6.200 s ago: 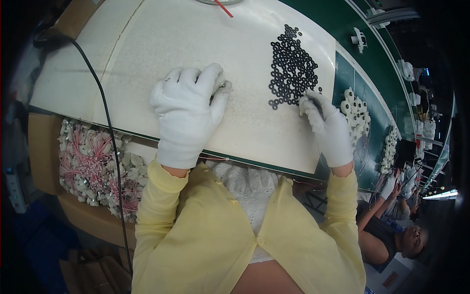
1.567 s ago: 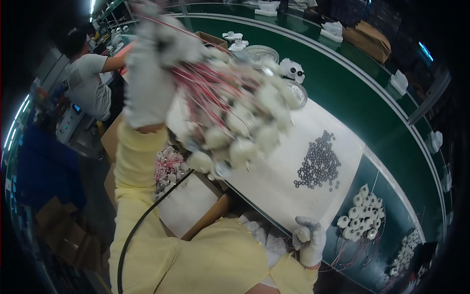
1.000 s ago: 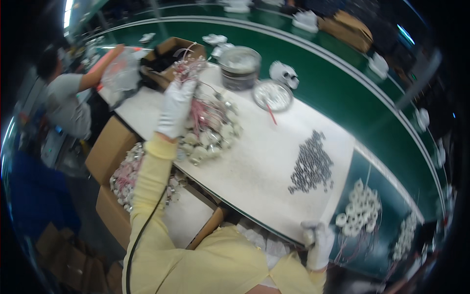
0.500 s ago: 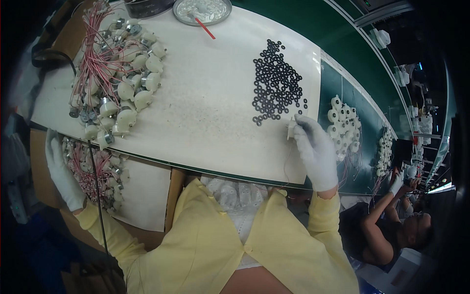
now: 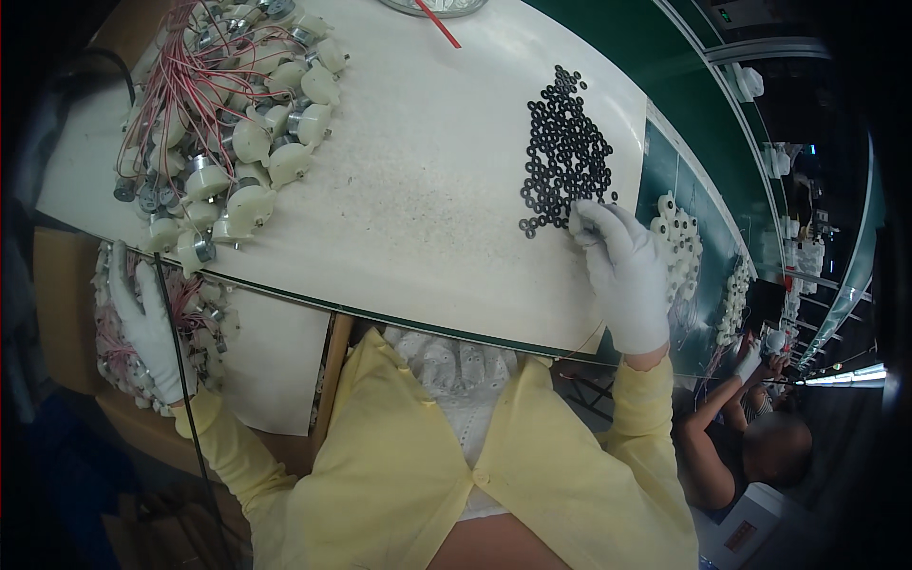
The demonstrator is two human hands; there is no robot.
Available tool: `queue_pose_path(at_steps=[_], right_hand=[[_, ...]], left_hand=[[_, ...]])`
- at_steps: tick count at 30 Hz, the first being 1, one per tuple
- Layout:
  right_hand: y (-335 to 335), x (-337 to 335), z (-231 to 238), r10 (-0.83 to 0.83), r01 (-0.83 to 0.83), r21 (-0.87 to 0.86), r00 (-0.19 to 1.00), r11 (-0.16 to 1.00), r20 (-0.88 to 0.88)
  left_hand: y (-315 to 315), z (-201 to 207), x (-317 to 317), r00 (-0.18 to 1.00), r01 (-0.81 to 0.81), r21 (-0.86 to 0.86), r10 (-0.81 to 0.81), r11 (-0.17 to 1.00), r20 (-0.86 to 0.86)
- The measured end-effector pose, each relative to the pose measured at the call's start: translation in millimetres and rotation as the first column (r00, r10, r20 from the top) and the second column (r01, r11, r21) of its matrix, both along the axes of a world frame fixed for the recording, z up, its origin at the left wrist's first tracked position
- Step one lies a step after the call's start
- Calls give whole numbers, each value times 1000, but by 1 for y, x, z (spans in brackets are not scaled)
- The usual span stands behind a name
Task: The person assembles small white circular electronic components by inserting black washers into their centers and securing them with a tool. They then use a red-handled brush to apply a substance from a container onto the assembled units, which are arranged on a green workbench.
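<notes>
Left hand (image 5: 142,328) has dropped off white tabletop (image 5: 427,209) to box of wired motors (image 5: 204,318) at 8 o'clock, fingers spread; right hand (image 5: 622,271) fingertips pinched at black rings (image 5: 565,152).

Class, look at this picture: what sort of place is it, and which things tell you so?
Probably a factory assembly line: a heap of small wired motors, a spread of black rings by the gloved right hand, and a long green conveyor.
</notes>
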State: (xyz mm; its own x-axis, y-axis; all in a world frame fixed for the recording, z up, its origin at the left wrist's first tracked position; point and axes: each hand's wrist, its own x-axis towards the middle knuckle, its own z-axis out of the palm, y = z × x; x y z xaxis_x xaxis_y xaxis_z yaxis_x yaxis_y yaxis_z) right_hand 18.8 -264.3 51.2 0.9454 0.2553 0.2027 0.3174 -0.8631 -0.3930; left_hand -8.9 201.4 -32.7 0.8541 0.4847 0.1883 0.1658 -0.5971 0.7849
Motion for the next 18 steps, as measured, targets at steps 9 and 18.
queue_pose_path(at_steps=[9,18], right_hand=[[1,-2,24,112,-132,-465,991,876,-71],[0,-3,37,212,-239,-657,970,715,-122]], left_hand=[[6,-1,-9,1000,-26,61,27,998,-8],[10,-24,-21,907,132,-327,-247,936,-341]])
